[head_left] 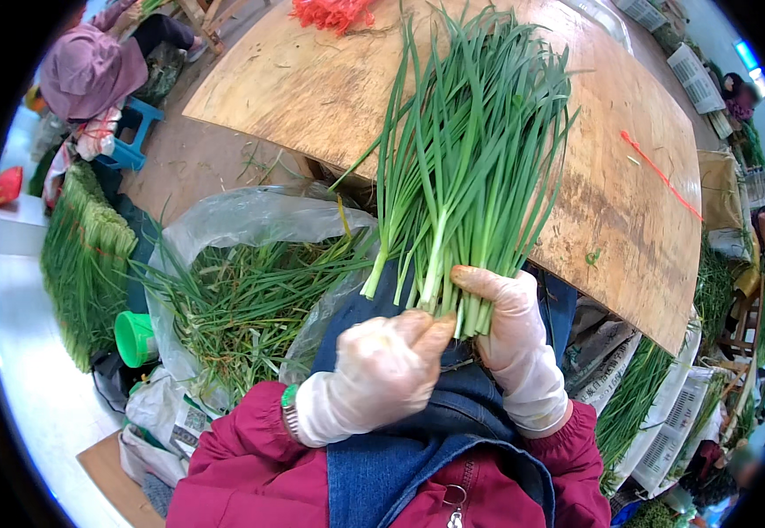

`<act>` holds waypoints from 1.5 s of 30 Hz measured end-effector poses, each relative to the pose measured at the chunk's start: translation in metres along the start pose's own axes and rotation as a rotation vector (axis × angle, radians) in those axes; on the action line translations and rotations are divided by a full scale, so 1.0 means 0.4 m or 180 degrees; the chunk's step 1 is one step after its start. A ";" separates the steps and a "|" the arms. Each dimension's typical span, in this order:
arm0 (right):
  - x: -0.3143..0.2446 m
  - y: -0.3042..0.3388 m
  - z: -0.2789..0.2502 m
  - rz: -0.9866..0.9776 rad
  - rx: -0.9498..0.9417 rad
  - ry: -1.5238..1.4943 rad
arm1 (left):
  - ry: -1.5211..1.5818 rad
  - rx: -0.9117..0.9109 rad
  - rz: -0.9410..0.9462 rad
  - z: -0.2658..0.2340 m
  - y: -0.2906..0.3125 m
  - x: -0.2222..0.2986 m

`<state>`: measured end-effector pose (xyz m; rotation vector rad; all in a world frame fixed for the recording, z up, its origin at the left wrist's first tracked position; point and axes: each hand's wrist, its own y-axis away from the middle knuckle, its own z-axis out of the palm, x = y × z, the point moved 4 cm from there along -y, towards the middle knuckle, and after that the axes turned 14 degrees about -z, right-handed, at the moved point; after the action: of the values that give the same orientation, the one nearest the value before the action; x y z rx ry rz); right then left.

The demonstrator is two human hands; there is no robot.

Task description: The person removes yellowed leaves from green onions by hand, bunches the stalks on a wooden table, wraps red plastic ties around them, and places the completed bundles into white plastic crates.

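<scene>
A loose bunch of garlic chives (479, 150) lies with its long green leaves spread over the wooden table and its pale stem ends toward me. My right hand (514, 330), in a whitish glove, is closed round the stems near their base, thumb on top. Beside it my left hand (387, 370), gloved too, pinches at the stem ends with thumb and fingers pressed together. A few stalks on the left side stick out apart from the main bunch. What exactly sits between the left fingertips is partly hidden.
Left of my knees stands a clear plastic bag (264, 211) full of leaf scraps, with a green cup (135, 340) beside it. Tied chives (88, 255) are stacked farther left. A red tie (660, 173) lies on the table (294, 97). A person (92, 66) sits at upper left.
</scene>
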<state>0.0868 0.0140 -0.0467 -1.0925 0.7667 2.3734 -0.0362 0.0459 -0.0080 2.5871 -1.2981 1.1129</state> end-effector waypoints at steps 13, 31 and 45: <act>0.004 0.001 -0.052 0.0515 -0.0293 -0.0374 | 0.1029 0.0306 -0.1060 -0.043 0.002 -0.072; -0.010 0.012 -0.038 0.0277 0.0039 -0.0305 | 0.0433 0.0253 -0.0777 0.004 -0.085 -0.014; -0.156 0.058 -0.088 -0.1940 0.0569 0.3074 | 0.2581 -0.0653 -0.2550 0.004 -0.101 -0.104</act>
<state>0.1307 -0.0345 -0.0096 -2.0422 0.7452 1.1834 -0.0229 0.0999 -0.0239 1.8192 -0.1564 1.4500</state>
